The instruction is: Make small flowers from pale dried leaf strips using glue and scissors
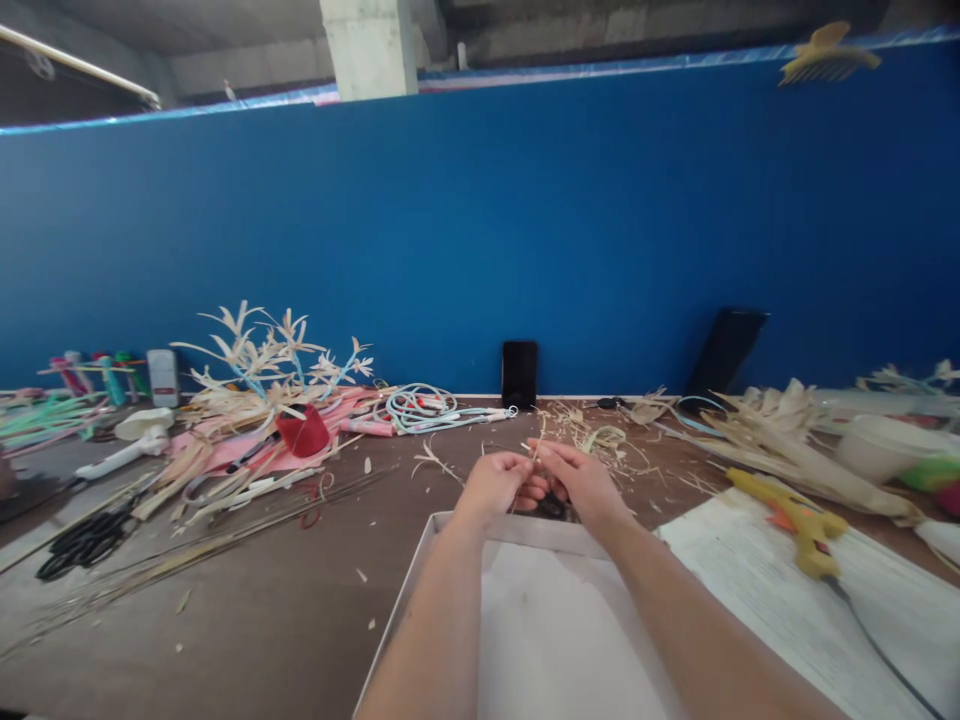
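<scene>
My left hand and my right hand meet above the far edge of a shallow white box. Both are closed, thumbs and fingertips pinched close together. A thin pale strip sticks up between the fingertips; it is too small to tell its exact kind. My fingers hide most of it. Just beyond the hands, dry pale scraps lie scattered on the brown table.
A yellow glue gun rests on papers at right, near dried husks. Black scissors, a red object and husk flowers are at left. A phone leans on the blue partition.
</scene>
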### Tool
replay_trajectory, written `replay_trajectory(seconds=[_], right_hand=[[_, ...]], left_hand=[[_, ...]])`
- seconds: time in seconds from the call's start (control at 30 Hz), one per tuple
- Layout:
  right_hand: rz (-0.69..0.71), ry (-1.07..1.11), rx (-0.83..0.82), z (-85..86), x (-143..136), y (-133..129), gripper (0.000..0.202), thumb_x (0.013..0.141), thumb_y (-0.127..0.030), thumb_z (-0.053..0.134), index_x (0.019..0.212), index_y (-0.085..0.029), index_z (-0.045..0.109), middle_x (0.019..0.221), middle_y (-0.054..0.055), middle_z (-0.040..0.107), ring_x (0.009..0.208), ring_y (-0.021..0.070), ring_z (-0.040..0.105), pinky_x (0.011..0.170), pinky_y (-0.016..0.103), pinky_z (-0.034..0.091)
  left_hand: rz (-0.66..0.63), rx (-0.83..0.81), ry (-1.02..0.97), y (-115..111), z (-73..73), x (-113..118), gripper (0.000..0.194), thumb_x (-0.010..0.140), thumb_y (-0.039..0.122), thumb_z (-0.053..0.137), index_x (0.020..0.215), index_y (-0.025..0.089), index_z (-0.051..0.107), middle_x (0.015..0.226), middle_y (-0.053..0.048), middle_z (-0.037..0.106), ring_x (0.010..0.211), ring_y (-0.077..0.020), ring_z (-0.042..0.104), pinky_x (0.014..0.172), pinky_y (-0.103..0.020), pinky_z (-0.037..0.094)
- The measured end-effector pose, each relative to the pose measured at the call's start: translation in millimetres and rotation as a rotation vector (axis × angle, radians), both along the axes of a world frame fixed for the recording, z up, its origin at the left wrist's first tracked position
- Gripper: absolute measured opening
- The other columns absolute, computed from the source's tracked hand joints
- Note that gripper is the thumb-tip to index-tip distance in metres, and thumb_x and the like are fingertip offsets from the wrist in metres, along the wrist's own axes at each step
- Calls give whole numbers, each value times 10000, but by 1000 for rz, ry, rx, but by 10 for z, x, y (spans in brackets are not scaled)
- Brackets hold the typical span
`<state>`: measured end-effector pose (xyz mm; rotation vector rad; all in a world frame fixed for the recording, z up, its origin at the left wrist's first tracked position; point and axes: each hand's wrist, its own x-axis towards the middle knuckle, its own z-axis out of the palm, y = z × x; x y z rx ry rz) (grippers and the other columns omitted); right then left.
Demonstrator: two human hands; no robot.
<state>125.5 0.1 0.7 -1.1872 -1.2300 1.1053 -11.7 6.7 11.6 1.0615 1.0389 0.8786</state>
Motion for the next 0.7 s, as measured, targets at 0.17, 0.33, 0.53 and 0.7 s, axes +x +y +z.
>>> replay_trajectory(seconds=[0.17, 0.33, 0.53, 0.7], right_hand=[[35, 89, -52, -77, 26, 46, 302, 640, -442, 679, 780, -175, 689, 490, -36, 508, 421, 68, 366, 391, 207, 231], [-46, 209, -70, -165, 95, 117, 304, 599, -437, 721, 597, -170, 576, 434, -64, 437, 374, 52, 332, 381, 210, 208], [-66, 210, -106, -122, 92, 96, 325, 607, -465, 706, 638, -168, 578, 423, -51, 471, 351, 53, 338, 349, 202, 191], [-87, 217, -104, -135, 96, 104, 323, 605, -457, 707, 641, -171, 561, 512, -15, 575, 358, 48, 380, 336, 183, 228]], left_hand=[[-51, 16, 50, -27, 6, 32, 155, 788, 258, 570, 769, 109, 611, 689, -56, 668, 531, -73, 579, 515, -187, 486], [-35, 40, 141, -52, 44, 22, 131, 763, 248, 598, 787, 120, 611, 694, -59, 672, 557, -89, 597, 527, -197, 486], [-28, 205, 328, -20, -30, 14, 129, 748, 255, 575, 724, 136, 617, 667, -52, 663, 529, -99, 574, 511, -207, 452], [-18, 423, 476, -9, -96, -30, 153, 735, 301, 551, 710, 179, 640, 657, -25, 659, 577, -129, 572, 528, -210, 396]])
